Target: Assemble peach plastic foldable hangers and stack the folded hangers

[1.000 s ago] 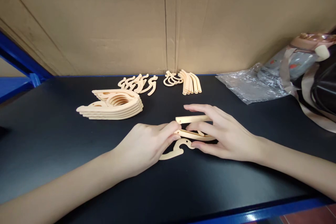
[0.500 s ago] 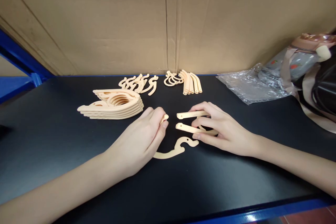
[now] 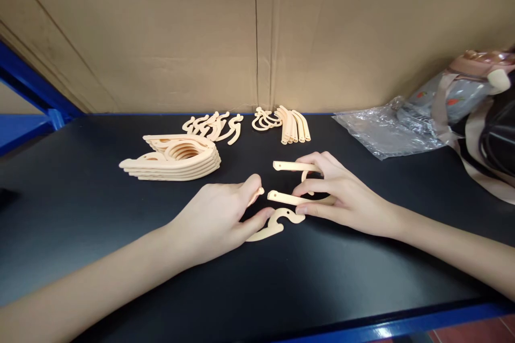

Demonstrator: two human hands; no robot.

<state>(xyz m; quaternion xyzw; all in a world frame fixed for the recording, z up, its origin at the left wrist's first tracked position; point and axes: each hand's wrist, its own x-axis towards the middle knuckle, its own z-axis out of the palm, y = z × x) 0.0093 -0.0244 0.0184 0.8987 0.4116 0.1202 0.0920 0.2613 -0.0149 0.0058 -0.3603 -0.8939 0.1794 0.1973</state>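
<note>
My left hand (image 3: 223,214) keeps a small beige plastic piece (image 3: 260,191) under its curled fingers; only the tip shows. Its thumb reaches out over a curved beige hanger arm piece (image 3: 267,233) with a hooked, holed end, lying flat on the table. In my right hand (image 3: 338,187) are beige folding-hanger parts: an upper bar (image 3: 289,165) and a lower bar (image 3: 284,198), spread apart with their holed ends toward my left hand. A curved hook (image 3: 304,179) shows between them. Where these parts meet is hidden behind my fingers.
Stacked beige hangers (image 3: 173,166) lie at left on the black table (image 3: 225,300). Behind are loose curved pieces (image 3: 213,126), several hooks (image 3: 263,120) and a bundle of bars (image 3: 293,126). A clear plastic bag (image 3: 374,128) and a bottle (image 3: 446,91) are at right.
My left hand has dropped slightly and moved right, its thumb swinging away from the fingers toward the curved piece. The two bars in my right hand have spread farther apart, exposing the hook.
</note>
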